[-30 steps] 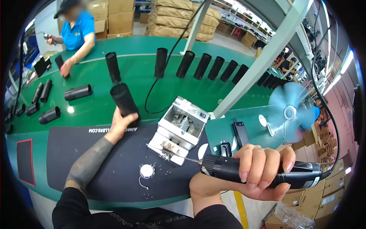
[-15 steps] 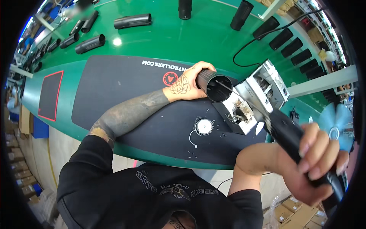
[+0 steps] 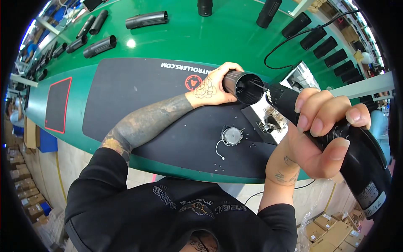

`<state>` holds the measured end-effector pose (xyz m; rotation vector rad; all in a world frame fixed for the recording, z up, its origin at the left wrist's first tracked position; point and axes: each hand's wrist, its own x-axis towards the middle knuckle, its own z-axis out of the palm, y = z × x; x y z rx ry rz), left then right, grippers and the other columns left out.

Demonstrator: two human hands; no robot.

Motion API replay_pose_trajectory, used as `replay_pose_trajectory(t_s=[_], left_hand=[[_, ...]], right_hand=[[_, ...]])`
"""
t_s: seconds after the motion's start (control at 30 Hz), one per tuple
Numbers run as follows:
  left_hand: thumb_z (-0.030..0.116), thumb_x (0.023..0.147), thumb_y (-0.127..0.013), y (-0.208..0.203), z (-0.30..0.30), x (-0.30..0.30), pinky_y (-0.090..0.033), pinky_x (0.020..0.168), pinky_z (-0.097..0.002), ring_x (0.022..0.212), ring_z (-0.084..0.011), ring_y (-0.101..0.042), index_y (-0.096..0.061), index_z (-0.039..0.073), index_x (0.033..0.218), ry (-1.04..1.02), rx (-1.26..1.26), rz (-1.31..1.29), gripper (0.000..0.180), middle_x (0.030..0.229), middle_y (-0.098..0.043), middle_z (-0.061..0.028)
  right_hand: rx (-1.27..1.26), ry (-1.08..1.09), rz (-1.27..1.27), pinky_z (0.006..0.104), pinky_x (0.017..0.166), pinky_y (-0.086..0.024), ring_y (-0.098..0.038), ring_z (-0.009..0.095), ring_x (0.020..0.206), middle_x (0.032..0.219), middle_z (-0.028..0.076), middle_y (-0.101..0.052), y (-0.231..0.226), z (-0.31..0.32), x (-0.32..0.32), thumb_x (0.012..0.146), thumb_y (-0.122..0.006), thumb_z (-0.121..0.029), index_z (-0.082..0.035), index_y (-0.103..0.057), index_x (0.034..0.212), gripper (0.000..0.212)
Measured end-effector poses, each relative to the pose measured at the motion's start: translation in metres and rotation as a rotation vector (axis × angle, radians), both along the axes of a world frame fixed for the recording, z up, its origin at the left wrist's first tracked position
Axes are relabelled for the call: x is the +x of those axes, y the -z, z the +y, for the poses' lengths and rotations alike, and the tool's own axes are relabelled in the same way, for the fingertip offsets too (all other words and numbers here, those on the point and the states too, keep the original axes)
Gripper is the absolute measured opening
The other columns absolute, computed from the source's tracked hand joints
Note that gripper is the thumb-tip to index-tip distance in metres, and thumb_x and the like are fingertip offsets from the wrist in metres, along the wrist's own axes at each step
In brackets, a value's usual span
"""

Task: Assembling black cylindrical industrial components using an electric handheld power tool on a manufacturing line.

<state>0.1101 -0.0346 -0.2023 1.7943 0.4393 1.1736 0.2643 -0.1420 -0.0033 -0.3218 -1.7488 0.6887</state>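
Screwdriver [image 3: 356,157] moved closer; black tube [image 3: 235,82] points right, long axis crosswise.

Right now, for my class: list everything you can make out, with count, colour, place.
Table: one, green, across the middle
Held tube: one, black, centre
Power screwdriver: one, black, right of tube
Other tubes: over ten, black, table's far side
Mats: two, dark, on table
Metal device: one, silver, partly hidden, right
Round part: one, silver, on larger mat
Loose bits: several, pale, on larger mat
Cables: two, black, upper and lower right
Cardboard boxes: many, brown, lower corners
Shirt: one, black, lower centre
Left hand: one, tattooed, on tube
Right hand: one, bare, on screwdriver
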Motion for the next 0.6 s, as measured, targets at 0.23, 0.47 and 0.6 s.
replay_pose_trajectory(t_s=[0.23,0.47,0.6], left_hand=[[0.005,0.057,-0.079,-0.002,0.001,-0.001,-0.048,0.083,-0.0336,0.092,-0.0214,-0.06,-0.051,0.01,0.112,0.014,0.0,0.007,0.062,0.106,-0.06,-0.0066],[0.003,0.057,-0.075,-0.011,0.005,-0.007,-0.045,0.088,-0.034,0.098,-0.0241,-0.057,-0.051,0.009,0.112,0.017,0.136,0.079,0.06,0.109,-0.057,-0.0079],[0.003,0.057,-0.073,-0.011,0.006,-0.007,-0.043,0.09,-0.034,0.1,-0.0251,-0.055,-0.05,0.009,0.114,0.038,0.144,0.09,0.062,0.11,-0.056,-0.0083]], right_hand=[[0.015,0.056,0.036,0.0329,0.065,-0.04,-0.051,0.015,0.062,0.077,0.003,-0.053,0.004,0.002,-0.012,0.089,-0.051,-0.026,-0.009,-0.045,0.12,0.036],[0.018,0.148,0.086,0.0326,0.063,-0.041,-0.05,0.015,0.061,0.076,0.004,-0.053,0.005,0.013,-0.026,0.089,-0.052,-0.023,-0.007,-0.045,0.119,0.034],[-0.002,0.163,0.1,0.0325,0.063,-0.041,-0.05,0.015,0.06,0.076,0.003,-0.053,0.005,0.016,-0.028,0.089,-0.053,-0.022,-0.007,-0.046,0.116,0.032]])
